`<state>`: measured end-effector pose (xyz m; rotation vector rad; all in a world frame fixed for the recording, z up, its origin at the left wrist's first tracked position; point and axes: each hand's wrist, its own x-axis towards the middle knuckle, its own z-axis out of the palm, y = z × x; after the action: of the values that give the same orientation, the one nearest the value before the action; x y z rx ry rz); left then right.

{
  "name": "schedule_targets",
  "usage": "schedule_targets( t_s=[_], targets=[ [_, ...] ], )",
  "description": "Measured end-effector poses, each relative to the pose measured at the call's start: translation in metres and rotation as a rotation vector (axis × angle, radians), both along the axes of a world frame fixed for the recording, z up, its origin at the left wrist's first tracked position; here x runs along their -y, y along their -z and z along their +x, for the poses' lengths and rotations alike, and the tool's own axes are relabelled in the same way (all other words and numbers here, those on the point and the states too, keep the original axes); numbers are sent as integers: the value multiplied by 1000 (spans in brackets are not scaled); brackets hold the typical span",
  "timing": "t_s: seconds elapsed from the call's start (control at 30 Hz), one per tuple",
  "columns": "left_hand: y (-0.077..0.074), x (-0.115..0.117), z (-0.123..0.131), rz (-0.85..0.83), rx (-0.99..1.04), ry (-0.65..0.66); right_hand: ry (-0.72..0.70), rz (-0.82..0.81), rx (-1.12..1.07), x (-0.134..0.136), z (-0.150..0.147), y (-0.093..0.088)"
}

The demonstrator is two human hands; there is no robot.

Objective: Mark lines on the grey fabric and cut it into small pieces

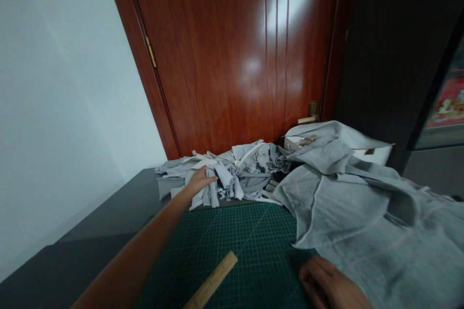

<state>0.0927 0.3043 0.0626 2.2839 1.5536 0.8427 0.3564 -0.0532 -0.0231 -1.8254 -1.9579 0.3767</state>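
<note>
Just left of the frame's centre, below the middle, the person's left hand (201,181) reaches into a heap of grey fabric scraps (253,181), its forearm slanting up from the lower left. The thumb stands a little apart from the other fingers, which touch the strips at the heap's front; whether they pinch any piece cannot be told. The heap spreads across the middle of the frame, along the far edge of a green cutting mat (261,241).

At the lower right, the right hand (328,285) is low over the mat's right side, next to a large grey cloth (348,212). Its fingers are curled inward, and shadow and blur hide whether they hold anything.

A wooden ruler (213,280) lies slantwise on the mat at bottom centre, between the two arms. The large cloth fills the lower right and partly covers a white box (377,155). Behind, a reddish-brown door (224,58) takes up the upper middle, with a pale wall (65,82) at the left.
</note>
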Motion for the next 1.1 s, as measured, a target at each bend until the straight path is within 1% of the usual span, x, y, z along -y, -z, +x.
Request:
schedule_targets(
  t_s=[0.1, 0.2, 0.27, 0.33, 0.4, 0.47, 0.5, 0.6, 0.67, 0.7, 0.77, 0.83, 0.9, 0.97, 1.07, 1.1],
  targets=[
    [6, 34, -17, 37, -39, 37, 11, -43, 5, 2, -6, -10],
    [13, 60, -26, -42, -100, 146, 39, -36, -2, 5, -13, -18],
    [15, 72, -27, -84, -130, 181, 50, -12, -13, 9, -15, -22],
    [13, 85, -24, -89, -143, 175, 46, 22, -35, 13, -15, -26],
    [11, 106, -21, -81, -153, 178, 32, 52, -62, 18, -13, -29],
    [11, 136, -18, -88, -178, 224, 14, 71, -79, 23, -9, -32],
    [13, 154, -18, -114, -224, 273, 8, 75, -80, 24, -7, -33],
    [19, 209, -23, -169, -381, 348, -8, 86, -86, 26, -2, -33],
    [24, 238, -28, -165, -453, 344, -16, 97, -104, 24, -1, -31],
    [25, 249, -30, -166, -471, 335, -19, 106, -116, 23, -2, -30],
    [28, 261, -33, -181, -480, 314, -23, 127, -141, 22, -3, -27],
    [29, 267, -33, -218, -464, 300, -32, 146, -156, 21, -4, -25],
    [29, 268, -30, -274, -404, 306, -43, 147, -158, 21, -5, -26],
    [29, 269, -23, -388, -246, 316, -46, 139, -163, 21, -7, -28],
    [32, 271, -5, -663, 69, 325, -51, 140, -189, 21, -9, -30],
    [35, 271, 3, -746, 145, 337, -58, 143, -203, 21, -11, -30]
  ],
)
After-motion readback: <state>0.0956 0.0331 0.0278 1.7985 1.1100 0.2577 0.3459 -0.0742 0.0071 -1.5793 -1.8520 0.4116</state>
